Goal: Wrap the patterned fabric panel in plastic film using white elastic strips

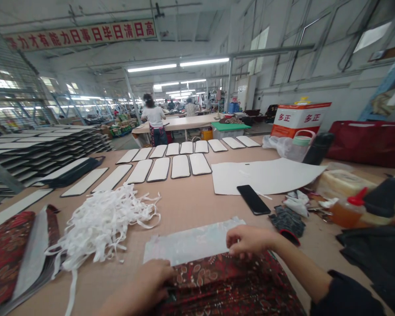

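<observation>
In the head view a dark red patterned fabric (210, 281) lies in front of me, with a whitish, translucent-looking strip (191, 243) along its far edge. My right hand (250, 240) is closed, its fingers curled at the right end of the strip and the fabric edge. On the other side, my left hand (151, 278) grips the fabric's left corner; it is slightly blurred and its fingertips are partly hidden. A tangled heap of white tape (102, 219) sits to the left. Beyond my right hand lies a black phone (253, 199).
White panels with dark edges (158, 169) lie in rows across the table (184, 202). A large white sheet (263, 175), a dark glove (288, 221) and a bottle with a red cap (349, 210) are at right. More patterned fabric (9, 259) lies left. A person (154, 118) stands beyond.
</observation>
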`<state>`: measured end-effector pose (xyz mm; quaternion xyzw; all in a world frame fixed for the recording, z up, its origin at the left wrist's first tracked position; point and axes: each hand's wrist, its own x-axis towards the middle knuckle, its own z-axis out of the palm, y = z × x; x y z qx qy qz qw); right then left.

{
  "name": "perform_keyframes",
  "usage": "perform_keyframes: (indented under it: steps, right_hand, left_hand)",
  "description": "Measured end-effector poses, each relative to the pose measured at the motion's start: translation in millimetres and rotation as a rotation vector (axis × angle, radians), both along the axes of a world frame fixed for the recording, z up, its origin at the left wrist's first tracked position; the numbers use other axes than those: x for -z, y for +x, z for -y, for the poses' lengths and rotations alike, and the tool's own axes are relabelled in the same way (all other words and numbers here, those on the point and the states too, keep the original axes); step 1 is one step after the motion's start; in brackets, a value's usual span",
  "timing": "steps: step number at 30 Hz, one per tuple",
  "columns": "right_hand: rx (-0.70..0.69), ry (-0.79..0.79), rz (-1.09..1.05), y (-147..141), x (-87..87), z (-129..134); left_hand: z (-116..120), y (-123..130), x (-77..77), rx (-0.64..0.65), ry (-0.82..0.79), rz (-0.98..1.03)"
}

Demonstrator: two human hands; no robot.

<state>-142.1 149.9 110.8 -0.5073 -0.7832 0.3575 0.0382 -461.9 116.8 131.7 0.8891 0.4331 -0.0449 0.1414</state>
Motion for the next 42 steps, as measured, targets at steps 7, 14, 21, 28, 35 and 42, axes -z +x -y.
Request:
perform_keyframes:
  steps: [7,14,21,28,35,42]
  right_hand:
    - [0.157,0.575,0.199,-55.1,53.2,-51.5]
    - [0.161,0.664,0.357,-63.9,61.7,-56.1]
    - [-0.013,0.730,0.204,-64.6,53.1,-36.8]
    - [0.170,0.533,0.249,-4.8,40.0,-35.7]
    - [0.085,0.574,0.383,-35.1,24.9,-58.3]
    - [-0.240,0.415,0.167,-187.5,23.8,-89.0]
  left_hand:
    - [-19.7,9.3,10.1,-0.034,-0.390,0.052]
    - [-84.5,47.9,44.1,-0.068,-0.078,0.314]
    - [-102.4,76.0,71.7,0.106,0.399,0.163]
    - [-96.3,30.1,58.7,0.093,0.362,-0.009]
    - [-85.8,-21.2,55.1,0.071,0.487,-0.087]
    - [-78.5,-33.7,68.6,0.132,0.527,-0.065]
